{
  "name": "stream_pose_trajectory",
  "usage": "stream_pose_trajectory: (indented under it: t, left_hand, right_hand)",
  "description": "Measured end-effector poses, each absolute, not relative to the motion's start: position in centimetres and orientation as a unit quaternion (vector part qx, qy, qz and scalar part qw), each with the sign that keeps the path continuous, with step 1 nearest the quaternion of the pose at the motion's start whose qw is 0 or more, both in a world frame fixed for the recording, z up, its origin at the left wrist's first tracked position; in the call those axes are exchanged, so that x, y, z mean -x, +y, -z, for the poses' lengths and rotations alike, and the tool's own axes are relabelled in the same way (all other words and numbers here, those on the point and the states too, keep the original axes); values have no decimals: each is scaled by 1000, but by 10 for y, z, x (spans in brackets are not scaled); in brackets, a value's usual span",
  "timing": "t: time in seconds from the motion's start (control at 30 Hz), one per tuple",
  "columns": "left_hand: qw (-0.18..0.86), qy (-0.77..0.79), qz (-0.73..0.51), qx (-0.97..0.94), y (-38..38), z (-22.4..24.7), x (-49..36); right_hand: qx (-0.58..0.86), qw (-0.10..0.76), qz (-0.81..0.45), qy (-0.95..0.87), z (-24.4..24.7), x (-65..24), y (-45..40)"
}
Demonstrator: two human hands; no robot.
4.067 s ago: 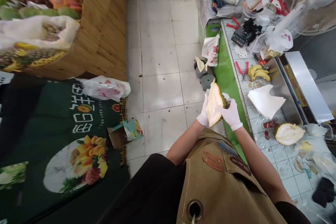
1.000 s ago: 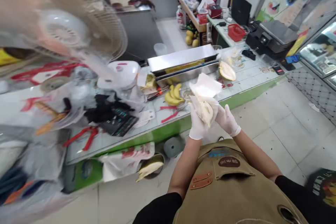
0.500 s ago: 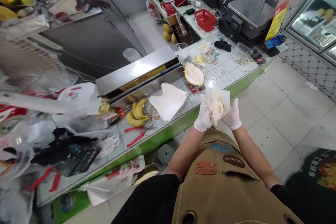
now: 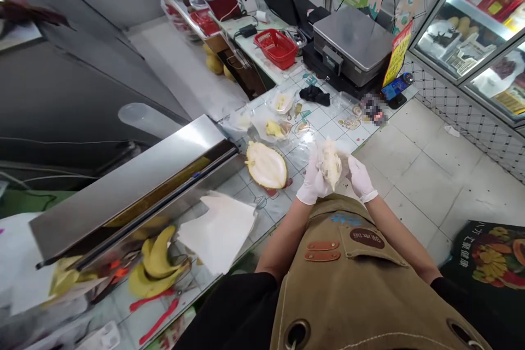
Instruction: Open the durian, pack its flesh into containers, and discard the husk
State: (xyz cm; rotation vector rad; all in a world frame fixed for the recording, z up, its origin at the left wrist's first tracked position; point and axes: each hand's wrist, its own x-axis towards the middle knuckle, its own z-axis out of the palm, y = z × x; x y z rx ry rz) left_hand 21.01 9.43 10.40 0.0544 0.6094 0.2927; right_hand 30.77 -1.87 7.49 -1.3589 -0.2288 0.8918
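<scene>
At the left, a long stainless-steel sealer (image 4: pixel 123 191) runs along the tiled bench (image 4: pixel 270 205), with a bunch of yellow bananas (image 4: pixel 158 262) in front of it and a loose stack of white paper (image 4: pixel 217 232) just beside them. Further right, a half durian husk (image 4: pixel 266 164) lies hollow side up, near clear plastic (image 4: pixel 274 129) holding pale fruit scraps. The gloved left hand (image 4: pixel 311 181) and gloved right hand (image 4: pixel 360 178) are both curled around a lump of pale durian flesh (image 4: pixel 330 163), grasping it between them at the bench's front edge; the gloves hide part of it, so any wrapping is hard to make out. A steel weighing scale (image 4: pixel 351 38) stands beyond, at the back.
</scene>
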Motion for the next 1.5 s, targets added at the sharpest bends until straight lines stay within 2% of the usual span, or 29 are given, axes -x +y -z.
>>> stream_pose_trajectory:
  t: [0.13,0.33,0.5,0.57,0.63,0.7,0.8,0.9,1.03,1.17,1.3,1.5]
  left_hand:
    - [932,336,-129,-35,117,-102,-241]
    - [901,400,-166,-30,139,-86,-263]
    - [898,388,-205,28,162,-89,-290]
    - [891,381,-245,39,169,-95,-307]
    - [882,374,-283,42,174,-101,-326]
    - [872,371,-319,35,175,-105,-344]
    - [846,373,-381,-22,172,-108,-362]
    - [801,363,-446,-166,166,-112,-366]
    - [747,333,-459,-346,161,-117,-363]
    - [681,380,-441,-444,150,-118,-364]
    - [558,474,-382,-564,134,-112,-364]
    - [409,496,-389,-660,125,-105,-351]
  right_hand:
    - [639,669,-365,-102,-81,-343,2]
    - [650,641,-401,-79,-77,-408,22]
    - [705,533,-461,-71,-66,-491,55]
    - [748,509,-403,-138,-75,-515,69]
    - [765,526,-284,-238,-93,-528,80]
    - [733,534,-256,-334,-112,-529,92]
    - [645,493,-421,-404,-127,-521,112]
    - [587,491,-531,-365,-119,-516,133]
    - [531,533,-588,-296,-96,-514,152]
    - [469,560,-646,-221,-84,-501,156]
    - [415,530,-724,-152,-80,-484,159]
    - [402,539,-721,-169,-85,-470,172]
